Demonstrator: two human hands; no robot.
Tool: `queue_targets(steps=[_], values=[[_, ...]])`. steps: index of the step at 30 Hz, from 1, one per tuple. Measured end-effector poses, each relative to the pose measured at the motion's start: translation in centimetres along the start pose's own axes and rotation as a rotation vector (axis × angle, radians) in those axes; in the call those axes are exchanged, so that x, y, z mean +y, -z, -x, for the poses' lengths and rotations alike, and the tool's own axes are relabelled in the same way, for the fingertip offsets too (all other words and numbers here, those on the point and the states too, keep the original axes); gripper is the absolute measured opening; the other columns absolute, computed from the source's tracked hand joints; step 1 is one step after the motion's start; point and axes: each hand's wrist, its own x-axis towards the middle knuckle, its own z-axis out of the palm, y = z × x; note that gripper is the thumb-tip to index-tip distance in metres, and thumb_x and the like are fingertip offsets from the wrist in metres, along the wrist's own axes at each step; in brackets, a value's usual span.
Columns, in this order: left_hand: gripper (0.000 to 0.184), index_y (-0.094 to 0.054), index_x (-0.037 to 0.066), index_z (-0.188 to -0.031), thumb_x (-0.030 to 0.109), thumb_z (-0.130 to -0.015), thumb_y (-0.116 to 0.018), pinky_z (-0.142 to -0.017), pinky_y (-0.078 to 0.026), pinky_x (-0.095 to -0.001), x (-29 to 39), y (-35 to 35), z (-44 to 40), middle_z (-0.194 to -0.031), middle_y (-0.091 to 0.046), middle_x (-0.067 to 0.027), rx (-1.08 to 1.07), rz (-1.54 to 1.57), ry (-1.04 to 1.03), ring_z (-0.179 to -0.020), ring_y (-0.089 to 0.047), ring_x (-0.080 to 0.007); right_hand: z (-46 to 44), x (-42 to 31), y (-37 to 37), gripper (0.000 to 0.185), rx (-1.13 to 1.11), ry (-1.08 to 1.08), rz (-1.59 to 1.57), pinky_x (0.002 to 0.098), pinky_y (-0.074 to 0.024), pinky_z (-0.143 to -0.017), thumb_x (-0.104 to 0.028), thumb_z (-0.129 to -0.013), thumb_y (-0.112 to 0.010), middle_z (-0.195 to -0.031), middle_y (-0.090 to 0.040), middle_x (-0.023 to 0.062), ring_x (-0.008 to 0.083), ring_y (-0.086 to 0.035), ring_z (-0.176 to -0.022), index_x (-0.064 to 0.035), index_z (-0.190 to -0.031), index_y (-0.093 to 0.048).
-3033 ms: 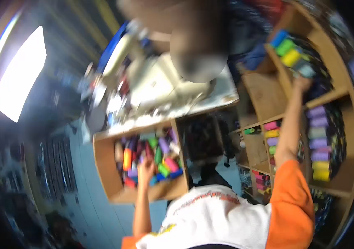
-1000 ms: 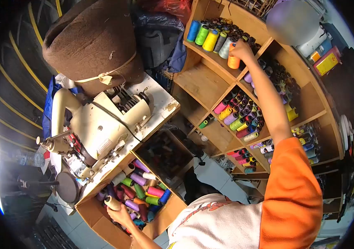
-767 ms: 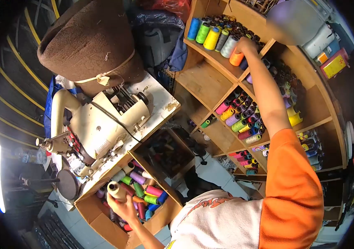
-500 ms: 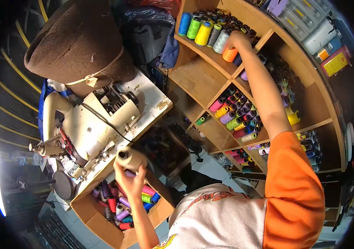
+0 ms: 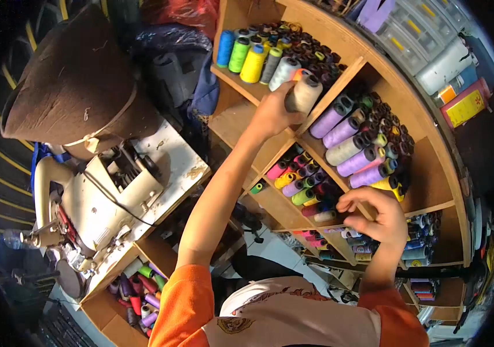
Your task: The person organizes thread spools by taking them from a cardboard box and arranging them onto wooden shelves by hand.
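The right hand [image 5: 381, 218] hangs empty, fingers loosely curled. Farther off, the left hand [image 5: 275, 110] wraps a cream thread cone [image 5: 306, 93] by its side at the wooden shelf's [image 5: 340, 87] upper compartment, probably keeping it upright like the yellow cone [image 5: 252, 65].

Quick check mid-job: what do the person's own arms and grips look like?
Left grip and right grip are bare human hands, no gloves or watches visible. Left sleeve and right sleeve are short and orange, on a pale shirt with a chest emblem.
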Motion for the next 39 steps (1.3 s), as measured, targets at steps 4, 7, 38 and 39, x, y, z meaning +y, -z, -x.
queue_targets(steps=[4, 7, 38, 39], values=[[0.067, -0.052, 0.000, -0.122, 0.005, -0.061, -0.079, -0.089, -0.048, -0.0378, -3.6, -2.0, -0.7, -0.110, -0.063, -0.0219, -0.052, -0.067, -0.024, -0.103, -0.061, -0.0332, 3.2, 3.1, 1.9, 0.028, 0.206, -0.057, -0.206, 0.0251, -0.0480, -0.072, 0.002, -0.078, -0.066, -0.088, -0.066, 0.0092, 0.0125, -0.062, -0.081, 0.0030, -0.105, -0.059], [0.066, -0.052, 0.001, -0.122, 0.006, -0.063, -0.081, -0.088, -0.048, -0.0373, -5.2, -2.3, -0.5, -0.112, -0.061, -0.0207, -0.016, 0.053, 0.048, -0.105, -0.059, -0.0332, 3.2, 4.1, 1.9, 0.026, 0.251, -0.023, -0.265, 0.0260, -0.0483, -0.074, 0.004, -0.080, -0.063, -0.088, -0.064, 0.0104, 0.0139, -0.061, -0.082, 0.0037, -0.105, -0.057], [0.028, -0.067, -0.001, -0.087, 0.024, -0.094, -0.055, -0.063, -0.048, -0.0272, 4.0, 22.9, 49.7, -0.077, -0.068, -0.0072, 1.189, -0.503, 0.669, -0.068, -0.062, -0.0107, -3.6, -0.5, -27.1, 0.014, -0.775, -0.163, -0.530, 0.0254, -0.0482, -0.078, -0.006, -0.092, -0.055, -0.090, -0.061, 0.0045, 0.0110, -0.059, -0.085, 0.0012, -0.103, -0.058], [0.028, -0.066, -0.001, -0.090, 0.025, -0.093, -0.054, -0.065, -0.049, -0.0289, 4.8, 24.4, 54.4, -0.079, -0.069, -0.0096, 1.249, -0.623, 0.766, -0.072, -0.064, -0.0131, -3.8, -1.5, -30.5, 0.015, -0.913, -0.229, -0.577, 0.0258, -0.0480, -0.077, -0.008, -0.092, -0.055, -0.089, -0.060, 0.0047, 0.0119, -0.059, -0.084, 0.0007, -0.105, -0.057]])
